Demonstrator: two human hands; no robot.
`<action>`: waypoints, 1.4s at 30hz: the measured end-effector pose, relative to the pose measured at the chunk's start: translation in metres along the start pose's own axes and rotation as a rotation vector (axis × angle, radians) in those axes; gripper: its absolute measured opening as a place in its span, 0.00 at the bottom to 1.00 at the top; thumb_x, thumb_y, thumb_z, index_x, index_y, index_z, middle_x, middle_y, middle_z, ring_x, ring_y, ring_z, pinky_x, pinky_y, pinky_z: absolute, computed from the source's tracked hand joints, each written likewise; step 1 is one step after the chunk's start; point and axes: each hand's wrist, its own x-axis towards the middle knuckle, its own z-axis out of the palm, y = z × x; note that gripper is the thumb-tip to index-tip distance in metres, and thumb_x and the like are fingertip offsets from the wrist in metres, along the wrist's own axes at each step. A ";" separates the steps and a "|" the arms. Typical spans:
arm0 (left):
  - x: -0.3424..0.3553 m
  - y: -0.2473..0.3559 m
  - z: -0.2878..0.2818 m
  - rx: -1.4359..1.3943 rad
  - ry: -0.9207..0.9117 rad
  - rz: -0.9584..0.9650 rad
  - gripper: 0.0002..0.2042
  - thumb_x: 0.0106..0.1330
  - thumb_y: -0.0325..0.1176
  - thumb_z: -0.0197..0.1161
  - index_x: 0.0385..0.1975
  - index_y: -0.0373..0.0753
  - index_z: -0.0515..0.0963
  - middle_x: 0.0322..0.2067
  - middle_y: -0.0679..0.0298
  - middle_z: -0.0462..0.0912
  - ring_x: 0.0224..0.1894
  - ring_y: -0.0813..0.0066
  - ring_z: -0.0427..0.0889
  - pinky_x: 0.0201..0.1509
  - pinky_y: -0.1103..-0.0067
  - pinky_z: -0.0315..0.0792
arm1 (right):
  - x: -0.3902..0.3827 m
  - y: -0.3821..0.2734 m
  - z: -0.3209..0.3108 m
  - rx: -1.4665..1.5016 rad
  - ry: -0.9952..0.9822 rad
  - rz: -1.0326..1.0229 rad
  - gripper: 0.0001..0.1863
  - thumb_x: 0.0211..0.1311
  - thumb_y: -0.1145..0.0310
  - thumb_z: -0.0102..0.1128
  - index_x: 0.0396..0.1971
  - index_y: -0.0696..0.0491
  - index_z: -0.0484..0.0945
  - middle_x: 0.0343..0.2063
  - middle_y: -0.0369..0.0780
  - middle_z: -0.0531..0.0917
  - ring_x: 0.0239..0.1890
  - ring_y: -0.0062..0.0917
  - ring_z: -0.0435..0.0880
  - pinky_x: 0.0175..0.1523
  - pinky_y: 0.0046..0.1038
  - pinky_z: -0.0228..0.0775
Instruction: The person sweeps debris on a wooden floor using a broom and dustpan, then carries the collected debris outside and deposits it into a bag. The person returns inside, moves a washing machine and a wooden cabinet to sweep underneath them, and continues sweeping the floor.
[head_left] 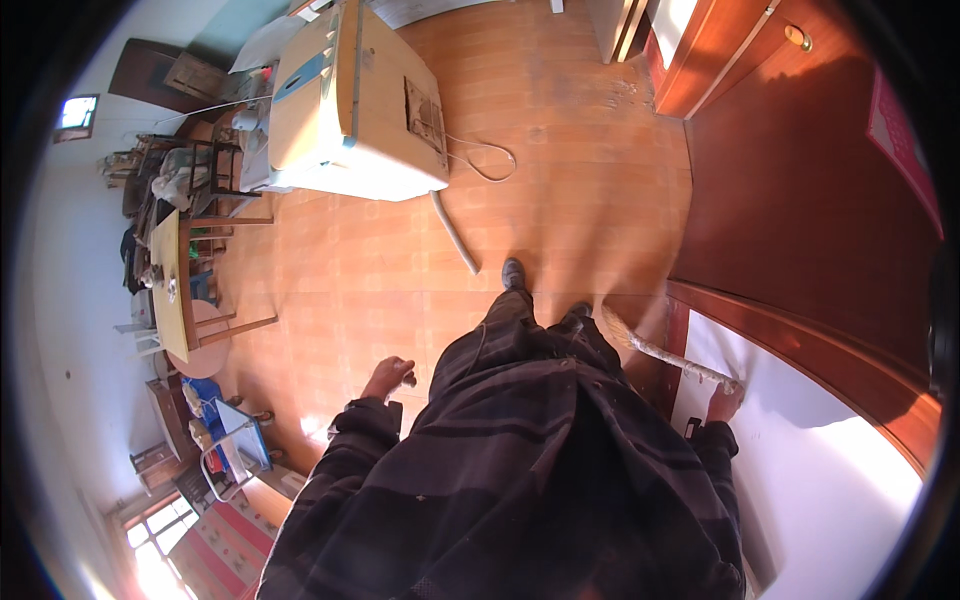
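My right hand [725, 402] grips the pale, wrapped handle of a broom [683, 362], low on my right side beside a white wall. The broom slants toward my feet, and its straw-coloured bristles [618, 326] are near the floor beside my right shoe. My left hand [387, 379] hangs out to the left of my body with its fingers curled in, and no object shows in it. My dark shoes [513, 274] stand on the orange-brown tiled floor [560, 180].
A cream washing machine [375, 120] stands ahead to the left, its grey hose [457, 234] and white cord [487, 166] lying on the floor. A wooden table [172, 285] and clutter line the left wall. A red-brown wooden door [790, 170] is on the right.
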 end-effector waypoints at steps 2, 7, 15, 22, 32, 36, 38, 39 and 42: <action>0.002 0.007 -0.002 0.000 0.034 0.055 0.16 0.67 0.41 0.59 0.32 0.31 0.76 0.26 0.57 0.84 0.28 0.70 0.83 0.33 0.75 0.72 | 0.003 -0.008 -0.002 0.014 0.004 0.008 0.24 0.59 0.64 0.63 0.52 0.60 0.71 0.50 0.54 0.77 0.54 0.49 0.75 0.58 0.42 0.68; -0.004 0.027 -0.005 0.048 0.053 0.032 0.15 0.66 0.42 0.60 0.29 0.33 0.77 0.23 0.60 0.83 0.26 0.73 0.81 0.32 0.77 0.71 | 0.007 -0.022 -0.003 -0.034 -0.003 0.153 0.18 0.58 0.64 0.64 0.41 0.60 0.73 0.38 0.53 0.82 0.44 0.51 0.81 0.51 0.44 0.71; -0.006 0.021 -0.001 -0.081 0.080 0.011 0.16 0.65 0.39 0.61 0.30 0.27 0.77 0.23 0.56 0.84 0.29 0.68 0.84 0.37 0.74 0.76 | -0.014 -0.022 0.040 -0.284 -0.855 -0.059 0.20 0.42 0.62 0.72 0.21 0.66 0.78 0.19 0.52 0.82 0.24 0.41 0.85 0.32 0.37 0.77; 0.044 0.031 -0.042 0.317 0.011 -0.016 0.18 0.63 0.42 0.63 0.26 0.29 0.79 0.20 0.57 0.84 0.26 0.67 0.84 0.36 0.75 0.77 | -0.057 -0.025 0.102 -0.423 -1.078 -0.289 0.17 0.46 0.57 0.70 0.25 0.58 0.83 0.25 0.51 0.84 0.33 0.42 0.86 0.39 0.41 0.77; 0.229 0.205 -0.170 0.513 0.511 0.408 0.25 0.55 0.55 0.68 0.31 0.33 0.77 0.29 0.47 0.82 0.37 0.45 0.81 0.41 0.59 0.74 | -0.027 -0.051 0.077 -0.489 -1.046 -0.755 0.19 0.61 0.53 0.55 0.38 0.53 0.81 0.23 0.53 0.83 0.29 0.45 0.84 0.35 0.46 0.74; 0.297 0.315 -0.257 0.770 0.809 0.695 0.26 0.64 0.54 0.60 0.31 0.29 0.75 0.26 0.47 0.79 0.30 0.44 0.78 0.35 0.56 0.73 | -0.031 -0.212 0.040 -0.603 -0.888 -0.185 0.18 0.57 0.52 0.60 0.30 0.54 0.82 0.25 0.52 0.83 0.32 0.45 0.84 0.36 0.45 0.74; 0.311 0.371 -0.294 0.710 0.836 0.618 0.27 0.61 0.55 0.63 0.29 0.28 0.76 0.26 0.46 0.81 0.29 0.49 0.81 0.35 0.60 0.75 | -0.024 -0.289 0.011 -0.491 -0.830 -0.082 0.18 0.54 0.53 0.64 0.32 0.55 0.82 0.27 0.50 0.84 0.33 0.44 0.84 0.37 0.44 0.74; 0.317 0.397 -0.310 0.680 0.830 0.573 0.28 0.60 0.55 0.64 0.28 0.28 0.77 0.25 0.45 0.81 0.29 0.51 0.82 0.35 0.62 0.76 | -0.019 -0.323 0.006 -0.471 -0.796 -0.165 0.18 0.53 0.54 0.65 0.32 0.55 0.82 0.27 0.50 0.84 0.33 0.43 0.84 0.38 0.43 0.74; 0.325 0.451 -0.340 0.648 0.627 0.423 0.28 0.59 0.55 0.65 0.26 0.26 0.79 0.26 0.43 0.83 0.33 0.54 0.85 0.36 0.63 0.77 | -0.004 -0.397 0.006 -0.453 -0.726 -0.201 0.17 0.53 0.55 0.65 0.33 0.55 0.82 0.28 0.48 0.84 0.34 0.43 0.84 0.39 0.41 0.73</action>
